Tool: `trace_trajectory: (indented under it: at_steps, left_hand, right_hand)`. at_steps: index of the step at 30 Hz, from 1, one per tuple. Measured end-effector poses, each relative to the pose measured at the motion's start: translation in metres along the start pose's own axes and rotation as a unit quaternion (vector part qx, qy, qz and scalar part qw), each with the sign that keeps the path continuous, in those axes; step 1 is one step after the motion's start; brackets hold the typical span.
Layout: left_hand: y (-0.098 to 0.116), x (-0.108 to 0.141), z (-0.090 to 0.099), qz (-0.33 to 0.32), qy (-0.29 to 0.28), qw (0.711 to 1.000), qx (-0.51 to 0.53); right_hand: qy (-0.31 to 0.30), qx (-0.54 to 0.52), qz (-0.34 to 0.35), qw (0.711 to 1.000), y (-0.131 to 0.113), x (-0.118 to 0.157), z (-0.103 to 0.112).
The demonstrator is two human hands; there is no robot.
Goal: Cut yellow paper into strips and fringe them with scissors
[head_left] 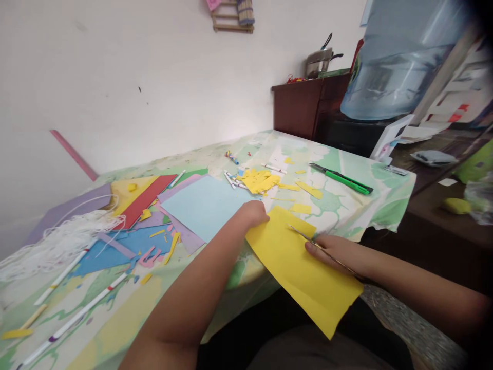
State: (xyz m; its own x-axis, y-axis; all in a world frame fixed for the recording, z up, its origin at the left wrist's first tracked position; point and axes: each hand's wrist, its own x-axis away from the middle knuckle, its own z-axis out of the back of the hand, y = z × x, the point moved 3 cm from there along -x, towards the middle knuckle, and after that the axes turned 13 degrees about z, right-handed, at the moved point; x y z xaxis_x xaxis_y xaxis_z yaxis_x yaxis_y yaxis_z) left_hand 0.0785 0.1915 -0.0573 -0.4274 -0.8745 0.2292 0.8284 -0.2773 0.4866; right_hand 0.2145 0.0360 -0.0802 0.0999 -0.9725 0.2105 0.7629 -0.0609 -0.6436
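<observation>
A sheet of yellow craft foam or paper [300, 262] is held over the table's front edge and slants down over my lap. My left hand [254, 213] is closed on its upper left edge, thumb and fingers pinching it. My right hand [335, 252] is closed around slim metal scissors [300, 233], their handles mostly hidden by the hand. The scissors' tip lies over the upper part of the yellow sheet. Just beyond sit a pile of yellow cut pieces [259, 180] and several loose yellow scraps [309, 189].
A green utility knife [348, 182] lies at the right. Leftward are a light blue sheet [206, 203], a red strip [148, 200], white cord [73, 231] and several markers [90, 313]. A water bottle [393, 67] stands beyond the table's right side.
</observation>
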Motion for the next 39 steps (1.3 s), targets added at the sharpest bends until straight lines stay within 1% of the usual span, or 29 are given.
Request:
trace_trajectory:
  at_steps: [3,5,7,10,12,14,16,19,23,26,29,31,33,36,39]
  left_hand:
    - [-0.001,0.002,0.006,-0.021,-0.01,0.998,0.05]
    - [-0.005,0.006,0.011,-0.035,-0.013,0.996,0.086]
    - [-0.014,0.012,0.014,-0.04,-0.02,0.989,0.14]
    - [-0.034,0.023,0.015,-0.027,-0.048,0.961,0.271]
    - [-0.048,0.03,0.012,-0.011,-0.048,0.943,0.33]
    - [-0.061,0.035,0.01,0.009,-0.028,0.926,0.376]
    - [-0.072,0.039,0.009,0.032,0.004,0.905,0.425]
    - [-0.083,0.042,0.012,0.056,0.058,0.859,0.506]
    - [-0.091,0.043,0.021,0.037,0.106,0.799,0.591]
    - [-0.096,0.042,0.028,0.001,0.119,0.778,0.617]
    - [-0.1,0.043,0.033,-0.022,0.137,0.767,0.627]
    - [-0.102,0.044,0.037,-0.016,0.167,0.755,0.634]
    - [-0.104,0.046,0.041,0.002,0.192,0.747,0.636]
    - [-0.106,0.045,0.044,0.03,0.209,0.745,0.632]
    - [-0.106,0.042,0.044,0.03,0.202,0.756,0.622]
  right_hand:
    - [-0.003,0.059,0.022,0.998,0.01,-0.006,0.008]
    - [-0.024,0.101,0.044,0.994,0.012,-0.009,0.013]
    - [-0.052,0.138,0.06,0.987,0.011,-0.011,0.017]
    - [-0.076,0.174,0.056,0.98,0.003,-0.013,0.022]
    - [-0.089,0.194,0.053,0.976,-0.003,-0.014,0.024]
    - [-0.099,0.214,0.062,0.97,-0.01,-0.017,0.027]
    - [-0.102,0.226,0.073,0.966,-0.016,-0.022,0.031]
    - [-0.091,0.233,0.1,0.963,-0.025,-0.037,0.041]
    - [-0.072,0.258,0.165,0.949,-0.044,-0.072,0.054]
    - [-0.058,0.264,0.221,0.937,-0.062,-0.101,0.058]
    - [-0.034,0.305,0.25,0.918,-0.077,-0.128,0.06]
    - [-0.022,0.341,0.255,0.905,-0.083,-0.142,0.061]
    - [-0.023,0.362,0.264,0.893,-0.086,-0.153,0.061]
    - [-0.023,0.364,0.285,0.887,-0.087,-0.165,0.062]
    - [-0.013,0.364,0.301,0.881,-0.085,-0.173,0.063]
